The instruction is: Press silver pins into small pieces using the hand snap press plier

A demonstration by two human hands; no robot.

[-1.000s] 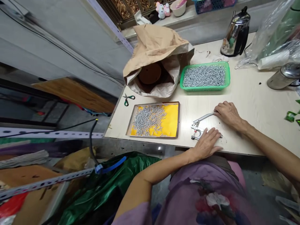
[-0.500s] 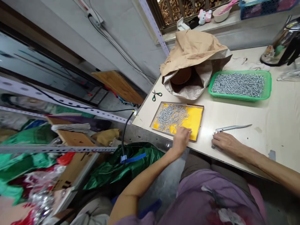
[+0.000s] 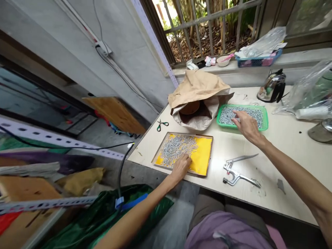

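Note:
My left hand (image 3: 181, 166) rests, fingers curled, on the near edge of a shallow yellow-lined tray (image 3: 202, 157) that holds a heap of small metal pins (image 3: 176, 148). My right hand (image 3: 246, 125) reaches forward over the front of a green plastic basket (image 3: 264, 119) full of similar pins, fingers spread and touching them. A metal hand press tool (image 3: 237, 172) lies free on the table between both arms, near the front edge.
A crumpled brown paper sack (image 3: 198, 95) stands behind the tray. Green-handled scissors (image 3: 161, 124) lie to its left. A steel kettle (image 3: 272, 86), plastic bags (image 3: 310, 90) and a lid (image 3: 323, 129) sit at the right. Clutter and perforated metal bars (image 3: 52, 140) fill the floor on the left.
My right hand left the tool and reached out to the green basket. My left hand stays at the yellow tray's near edge. The view lifted toward the window.

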